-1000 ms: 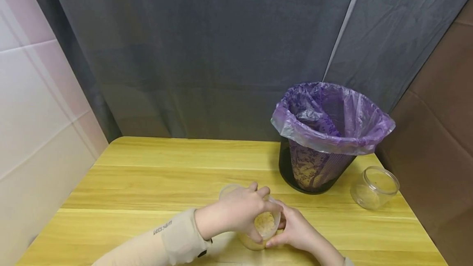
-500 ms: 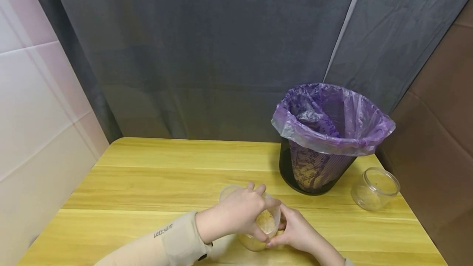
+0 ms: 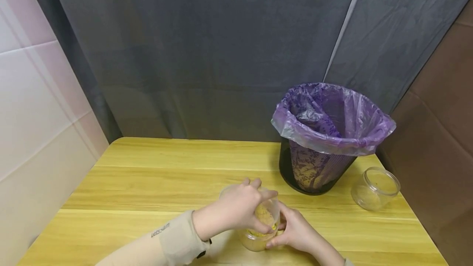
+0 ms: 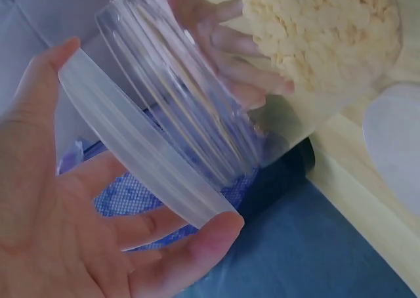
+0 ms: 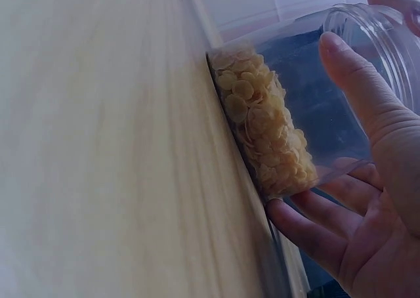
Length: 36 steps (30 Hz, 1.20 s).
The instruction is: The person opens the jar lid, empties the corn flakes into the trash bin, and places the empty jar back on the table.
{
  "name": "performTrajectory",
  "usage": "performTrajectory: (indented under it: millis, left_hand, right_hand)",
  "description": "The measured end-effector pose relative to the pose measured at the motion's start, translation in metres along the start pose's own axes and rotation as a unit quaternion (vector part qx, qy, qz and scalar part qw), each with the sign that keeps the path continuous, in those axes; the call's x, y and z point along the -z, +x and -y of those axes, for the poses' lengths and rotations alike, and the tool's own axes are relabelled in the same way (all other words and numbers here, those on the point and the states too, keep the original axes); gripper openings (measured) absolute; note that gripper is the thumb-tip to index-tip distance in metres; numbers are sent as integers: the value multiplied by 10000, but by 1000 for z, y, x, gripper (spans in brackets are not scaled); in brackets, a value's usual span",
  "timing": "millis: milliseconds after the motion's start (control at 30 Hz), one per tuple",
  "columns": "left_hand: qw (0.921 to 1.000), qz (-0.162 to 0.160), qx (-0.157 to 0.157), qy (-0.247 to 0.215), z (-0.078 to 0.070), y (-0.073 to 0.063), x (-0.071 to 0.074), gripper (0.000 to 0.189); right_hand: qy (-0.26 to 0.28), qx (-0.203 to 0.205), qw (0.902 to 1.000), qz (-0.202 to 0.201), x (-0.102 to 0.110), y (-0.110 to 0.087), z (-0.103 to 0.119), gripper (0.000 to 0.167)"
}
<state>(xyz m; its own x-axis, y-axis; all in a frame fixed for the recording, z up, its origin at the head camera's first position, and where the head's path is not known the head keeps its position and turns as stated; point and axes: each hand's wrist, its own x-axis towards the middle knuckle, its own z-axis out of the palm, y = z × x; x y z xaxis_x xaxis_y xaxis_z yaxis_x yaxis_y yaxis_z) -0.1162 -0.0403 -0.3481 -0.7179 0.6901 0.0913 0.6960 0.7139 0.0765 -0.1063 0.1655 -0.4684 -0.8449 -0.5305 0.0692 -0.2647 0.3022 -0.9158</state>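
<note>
My left hand (image 3: 236, 210) holds a translucent white lid (image 4: 141, 140) by its rim, thumb on one side and fingers on the other. In the left wrist view the lid is apart from the threaded mouth of a clear plastic jar (image 5: 321, 124), tilted over it. Pale yellow flakes (image 5: 262, 124) fill the lower part of this jar, which stands upright on the table. My right hand (image 3: 299, 231) grips the jar's side, with the thumb near the threads and the fingers spread along the wall.
A second whitish round lid (image 4: 397, 147) lies on the wooden table (image 3: 155, 184), partly behind my left hand in the head view. A black mesh bin with a purple liner (image 3: 332, 143) stands at the back right. Beside it, near the right edge, is an open clear jar (image 3: 371, 196).
My left hand has risen a little with the lid, up and away from the jar mouth. Bright yellow now shows below the lid. The right hand and the jar stay put.
</note>
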Motion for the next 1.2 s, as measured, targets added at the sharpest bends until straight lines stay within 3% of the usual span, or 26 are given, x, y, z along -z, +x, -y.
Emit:
performTrajectory:
  millis: [300,467,667,800,1200]
  left_hand:
    - [9993,-265,-235,-72,7,0,0,74]
    - [9994,-265,-178,-156,11,0,0,74]
    - [9984,-532,-119,-143,18,0,-1,74]
    - [9980,-606,-35,-153,23,-1,1,75]
    - [9978,-408,431,-300,35,-5,3,77]
  right_hand:
    - [-92,-23,10000,5,1,-1,1,92]
    - [-7,-36,10000,7,1,0,2,96]
    - [4,-35,10000,-13,0,0,3,96]
    - [-53,-50,10000,-35,1,1,3,97]
    - [48,-206,9998,-37,0,1,6,100]
